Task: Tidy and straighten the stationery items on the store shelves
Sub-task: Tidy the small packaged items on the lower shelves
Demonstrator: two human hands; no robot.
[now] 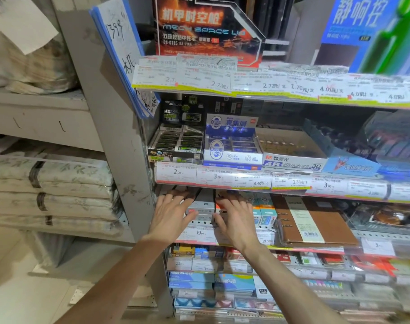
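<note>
Crowded store shelving, price tags along every edge. My left hand and right hand press with spread fingers either side of a grey boxed item on the third shelf; stiff, light cardboard, I judge, best squeezed at its sides.

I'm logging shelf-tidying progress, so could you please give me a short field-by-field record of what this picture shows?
Setting: store shelving with price labels along the shelf edges
Left hand: fingers spread, resting on boxed goods at the left end of the third shelf
Right hand: fingers spread, resting on boxed goods beside the left hand
Between the hands: grey box
Right of the hands: brown ring binder, lying flat
Shelf above: 4B eraser box
Far left: folded fabric stacks
</note>
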